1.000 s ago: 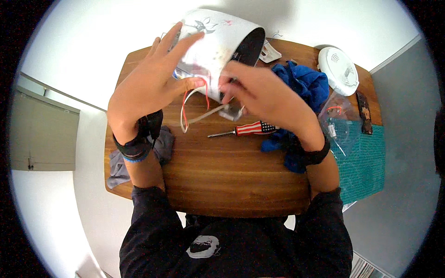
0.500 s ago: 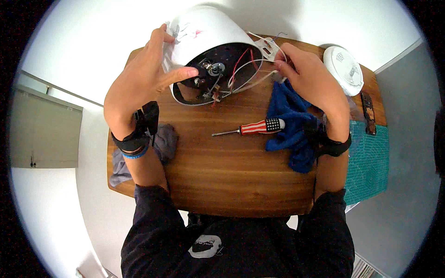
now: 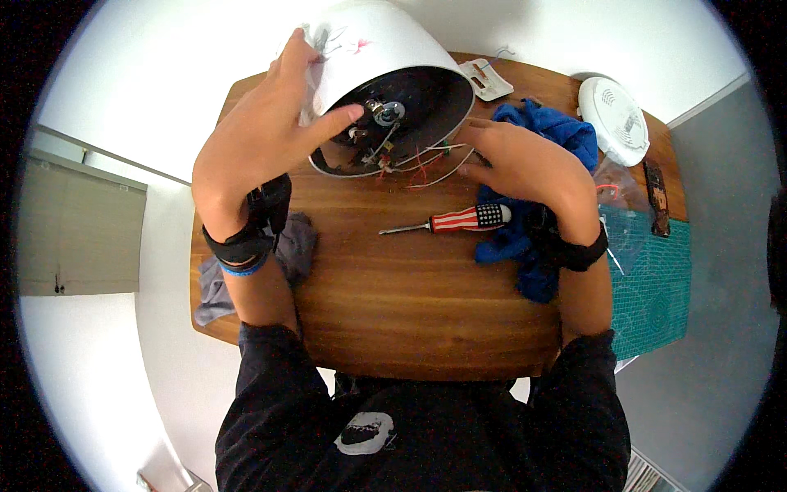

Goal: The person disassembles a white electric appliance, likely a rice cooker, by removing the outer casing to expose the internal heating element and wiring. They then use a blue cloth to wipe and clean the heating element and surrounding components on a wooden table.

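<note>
A white, rounded appliance housing [image 3: 369, 37] lies tipped at the far side of the table, its dark open end facing me. Inside it show round metal fittings [image 3: 392, 113], and loose white and red wires [image 3: 422, 170] hang at the lower rim. My left hand [image 3: 266, 135] clasps the housing's left side, thumb over the rim and fingers outside. At the right of the rim is my right hand [image 3: 525, 160], thumb and fingers apart beside the wires; some fingertips are hard to make out. A striped screwdriver [image 3: 463, 220] lies nearer me.
A blue cloth [image 3: 553, 131] lies under and behind my right hand, a grey cloth [image 3: 293, 248] by my left forearm. To the right are a round white plastic part [image 3: 613, 121], a dark strip-shaped part [image 3: 657, 197] and a green mat [image 3: 652, 303]. A white plate [image 3: 490, 80] lies behind.
My right hand has moved down and left from the white plate to the housing's rim, and the white wires now hang lower. The housing, with my left hand on it, has shifted slightly right.
</note>
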Motion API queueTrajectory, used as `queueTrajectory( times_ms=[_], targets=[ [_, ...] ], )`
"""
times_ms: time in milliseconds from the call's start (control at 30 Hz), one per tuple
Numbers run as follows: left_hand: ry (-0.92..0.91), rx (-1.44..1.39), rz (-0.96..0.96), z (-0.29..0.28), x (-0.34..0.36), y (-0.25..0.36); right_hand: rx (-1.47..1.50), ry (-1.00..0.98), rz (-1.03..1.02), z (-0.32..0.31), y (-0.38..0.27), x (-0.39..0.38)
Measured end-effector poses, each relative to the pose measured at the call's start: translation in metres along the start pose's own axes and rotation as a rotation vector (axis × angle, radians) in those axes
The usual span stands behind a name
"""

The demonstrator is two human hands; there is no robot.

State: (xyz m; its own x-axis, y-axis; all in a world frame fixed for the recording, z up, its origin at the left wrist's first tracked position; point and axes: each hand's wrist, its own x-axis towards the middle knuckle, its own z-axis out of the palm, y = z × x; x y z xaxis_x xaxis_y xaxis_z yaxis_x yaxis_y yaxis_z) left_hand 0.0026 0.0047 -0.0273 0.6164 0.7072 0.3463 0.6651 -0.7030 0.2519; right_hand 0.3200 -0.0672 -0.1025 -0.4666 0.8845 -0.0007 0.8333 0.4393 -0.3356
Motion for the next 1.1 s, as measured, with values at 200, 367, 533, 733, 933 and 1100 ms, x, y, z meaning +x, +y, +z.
queueTrajectory(
  times_ms=[200,367,533,733,933,1100],
  targets=[
    [0.129,0.12,0.152,0.01,0.006,0.001,-0.027,-0.16,0.042,-0.007,-0.015,0.002],
    [0.157,0.113,0.093,0.009,0.006,0.002,0.005,-0.185,0.111,-0.013,-0.028,0.004],
    [0.054,0.035,-0.072,-0.005,0.013,0.0,-0.006,0.088,-0.094,-0.005,-0.025,0.006],
    [0.094,-0.008,-0.056,-0.005,0.011,-0.005,0.072,0.205,-0.236,0.002,-0.036,0.014],
    [0.182,0.037,-0.249,-0.012,0.016,0.022,0.057,0.187,-0.293,0.01,-0.039,0.018],
    [0.195,-0.016,-0.274,-0.016,0.018,0.028,0.008,0.26,-0.264,0.008,-0.045,0.019]
  ],
)
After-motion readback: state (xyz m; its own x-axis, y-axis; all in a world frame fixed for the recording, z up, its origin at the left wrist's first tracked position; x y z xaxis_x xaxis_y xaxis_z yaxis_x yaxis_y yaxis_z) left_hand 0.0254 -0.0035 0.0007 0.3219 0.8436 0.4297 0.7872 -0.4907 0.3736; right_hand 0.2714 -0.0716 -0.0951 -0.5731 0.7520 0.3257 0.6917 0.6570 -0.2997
